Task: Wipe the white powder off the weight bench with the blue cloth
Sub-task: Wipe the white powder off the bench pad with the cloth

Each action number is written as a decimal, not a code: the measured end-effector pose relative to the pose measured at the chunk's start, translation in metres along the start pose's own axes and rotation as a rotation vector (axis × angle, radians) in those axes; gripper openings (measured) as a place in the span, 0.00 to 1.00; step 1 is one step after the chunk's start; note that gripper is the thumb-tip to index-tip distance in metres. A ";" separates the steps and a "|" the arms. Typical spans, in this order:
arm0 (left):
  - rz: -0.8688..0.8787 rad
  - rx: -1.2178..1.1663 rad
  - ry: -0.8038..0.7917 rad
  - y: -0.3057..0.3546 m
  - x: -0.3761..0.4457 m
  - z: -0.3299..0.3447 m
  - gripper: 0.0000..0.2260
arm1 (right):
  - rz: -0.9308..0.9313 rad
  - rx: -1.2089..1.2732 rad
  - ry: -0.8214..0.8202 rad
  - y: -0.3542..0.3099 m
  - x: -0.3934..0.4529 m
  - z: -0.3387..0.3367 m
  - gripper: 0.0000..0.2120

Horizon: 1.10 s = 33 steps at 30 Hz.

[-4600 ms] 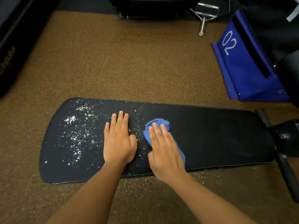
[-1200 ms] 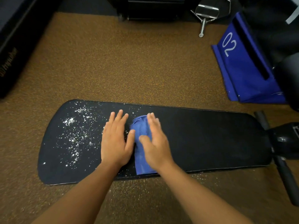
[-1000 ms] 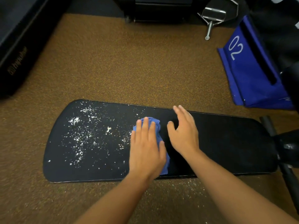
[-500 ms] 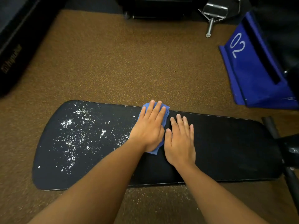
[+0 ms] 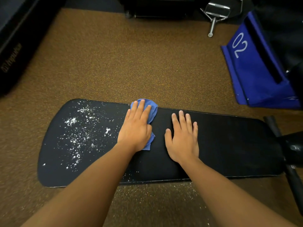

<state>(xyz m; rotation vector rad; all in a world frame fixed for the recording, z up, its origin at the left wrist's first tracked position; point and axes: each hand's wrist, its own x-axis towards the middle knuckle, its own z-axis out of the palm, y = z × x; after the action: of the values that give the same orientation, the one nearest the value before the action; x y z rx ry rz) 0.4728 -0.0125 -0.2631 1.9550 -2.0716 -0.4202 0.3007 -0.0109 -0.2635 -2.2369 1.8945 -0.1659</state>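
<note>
My left hand [image 5: 136, 130] presses flat, fingers extended, on the crumpled blue cloth [image 5: 151, 112]; my right hand [image 5: 183, 138] lies open-palmed on the padded black weight bench [image 5: 229, 145], with grainy white powder [image 5: 78, 131] scattered leftward above speckled brown carpet [image 5: 114, 63].

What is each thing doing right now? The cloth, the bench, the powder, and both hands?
blue cloth: bunched up, pressed flat under the left hand at the bench's far edge.
weight bench: dusty on its left part, dark and clean-looking on its right.
white powder: scattered, not yet wiped off.
left hand: flat on the cloth, fingers straight.
right hand: empty, flat on the bench, fingers spread.
</note>
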 end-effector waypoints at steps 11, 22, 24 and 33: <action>0.073 0.091 -0.027 0.045 -0.047 0.024 0.31 | 0.014 -0.101 -0.033 -0.003 -0.002 0.005 0.27; 0.022 0.033 -0.011 -0.016 0.004 -0.007 0.27 | 0.006 -0.078 -0.022 0.001 -0.002 0.004 0.27; -0.032 0.034 0.021 -0.020 -0.006 -0.009 0.27 | 0.005 -0.076 -0.023 0.001 -0.003 0.003 0.27; -0.170 0.019 0.080 0.026 -0.062 0.010 0.31 | 0.024 -0.108 0.000 -0.004 -0.004 0.008 0.29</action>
<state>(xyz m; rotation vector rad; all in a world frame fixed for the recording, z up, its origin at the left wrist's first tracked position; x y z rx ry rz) 0.4487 0.0511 -0.2622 2.1311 -1.8757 -0.3510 0.3052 -0.0056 -0.2700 -2.2811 1.9742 -0.0614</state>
